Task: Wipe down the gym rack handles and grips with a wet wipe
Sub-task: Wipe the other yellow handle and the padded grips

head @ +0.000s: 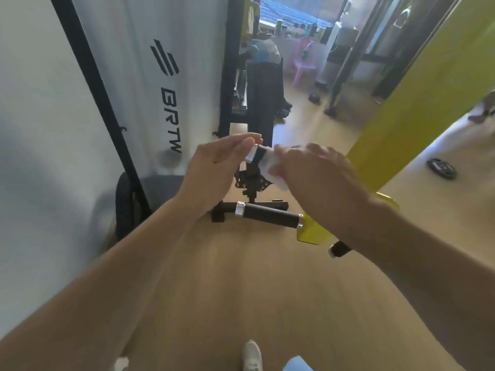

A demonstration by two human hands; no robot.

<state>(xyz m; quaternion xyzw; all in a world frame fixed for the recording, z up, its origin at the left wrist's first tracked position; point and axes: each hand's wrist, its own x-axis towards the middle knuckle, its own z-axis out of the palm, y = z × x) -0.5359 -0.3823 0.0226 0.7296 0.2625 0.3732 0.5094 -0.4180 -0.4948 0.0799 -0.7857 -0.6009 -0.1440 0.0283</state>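
The right hand (308,172) clenches a white wet wipe (270,167) around the upper black handle (258,153); the left hand (217,167), fingers straight, touches that handle's end. Below it sits another handle (270,214).

Hidden and cut off

The right hand (313,172) and white wipe (270,164) cover most of the upper handle (257,153); the shoe (252,356) is cut by the bottom edge; far-room clutter blurs.

bare forearms (112,277), white sneaker (252,356)
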